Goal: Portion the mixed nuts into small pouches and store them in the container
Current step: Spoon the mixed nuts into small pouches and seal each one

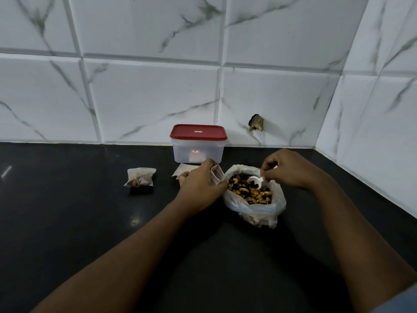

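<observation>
Black countertop (79, 211), white marble-look tiled wall (146, 91) behind and to the right. Corner position.

Left hand (200, 184): fingers and thumb curled round a small pale pouch (217, 175), holding it upright, mouth up, just beside the left rim of the bag. Whether the pouch holds any nuts cannot be told; its inside is hidden.

Right hand (286, 168): fingertips pinch the handle of a small white spoon (255, 179). The spoon bowl lies on top of the mixed nuts (246, 192).

The mixed nuts sit in a clear plastic bag (239, 203), its top rolled open, standing on the counter right of centre. Cashews and dark pieces visible; more nuts show through the lower fold of the bag.

Container (209, 152): clear rectangular box with a red lid (198, 132) on, set against the wall, behind the left hand. Small label on its front face. It looks empty, though the plastic is cloudy.

Filled pouch (140, 177): lies alone on the counter left of the hands, well apart from the bag, dark contents showing through.

Flat empty pouches (181, 171): pale, lying in front of the container, partly covered by the left hand.

Brass fitting (256, 123) on the wall, right of the container.
</observation>
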### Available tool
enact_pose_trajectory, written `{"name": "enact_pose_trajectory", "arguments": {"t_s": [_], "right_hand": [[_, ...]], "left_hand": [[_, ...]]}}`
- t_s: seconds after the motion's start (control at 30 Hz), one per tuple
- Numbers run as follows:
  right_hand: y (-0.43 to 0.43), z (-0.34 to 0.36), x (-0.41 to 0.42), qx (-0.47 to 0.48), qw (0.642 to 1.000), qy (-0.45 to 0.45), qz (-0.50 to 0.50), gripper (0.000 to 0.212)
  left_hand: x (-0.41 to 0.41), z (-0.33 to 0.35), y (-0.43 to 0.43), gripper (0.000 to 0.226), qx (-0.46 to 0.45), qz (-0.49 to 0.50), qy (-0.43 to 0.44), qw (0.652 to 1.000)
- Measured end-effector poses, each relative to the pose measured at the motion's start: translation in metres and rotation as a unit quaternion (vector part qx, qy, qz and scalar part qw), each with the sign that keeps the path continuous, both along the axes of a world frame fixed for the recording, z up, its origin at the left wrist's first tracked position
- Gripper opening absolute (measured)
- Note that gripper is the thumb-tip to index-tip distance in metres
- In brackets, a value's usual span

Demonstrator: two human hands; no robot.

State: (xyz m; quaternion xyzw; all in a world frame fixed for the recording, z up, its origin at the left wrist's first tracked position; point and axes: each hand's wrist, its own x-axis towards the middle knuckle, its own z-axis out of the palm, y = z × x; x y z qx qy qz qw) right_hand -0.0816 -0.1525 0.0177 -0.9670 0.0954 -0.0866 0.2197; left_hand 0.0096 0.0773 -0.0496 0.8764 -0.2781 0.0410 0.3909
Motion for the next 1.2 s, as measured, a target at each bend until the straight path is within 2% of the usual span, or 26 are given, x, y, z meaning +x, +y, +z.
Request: {"name": "enact_pose_trajectory", "arguments": {"t_s": [0.17,0.33,0.5,0.63,0.87,1.0,1.2], "right_hand": [[0.005,-0.008,0.005,0.021,0.999,-0.027,-0.013,0.015],[-0.001,-0.013,0.006,0.144,0.989,-0.025,-0.016,0.014],[-0.012,-0.026,0.014,0.32,0.942,-0.029,-0.093,0.011],[-0.02,-0.028,0.016,0.417,0.901,-0.026,-0.114,0.011],[-0.02,-0.018,0.013,0.459,0.884,-0.029,-0.086,0.012],[-0.011,-0.013,0.013,0.515,0.855,-0.029,-0.047,0.008],[0.016,-0.007,0.012,0.552,0.832,-0.05,0.042,0.008]], "left_hand": [[0.002,0.001,0.001,0.041,0.01,0.004,-0.001,1.0],[0.002,0.001,0.001,0.047,0.007,-0.013,0.019,1.0],[-0.002,0.003,0.001,0.045,0.009,-0.01,0.01,1.0],[-0.004,0.007,0.003,0.045,-0.012,-0.007,0.016,1.0],[-0.011,0.009,0.001,0.045,-0.055,-0.057,0.046,0.996],[-0.014,0.008,0.001,0.056,-0.067,-0.067,0.044,0.994],[-0.014,0.008,0.0,0.054,-0.076,-0.079,0.038,0.993]]}}
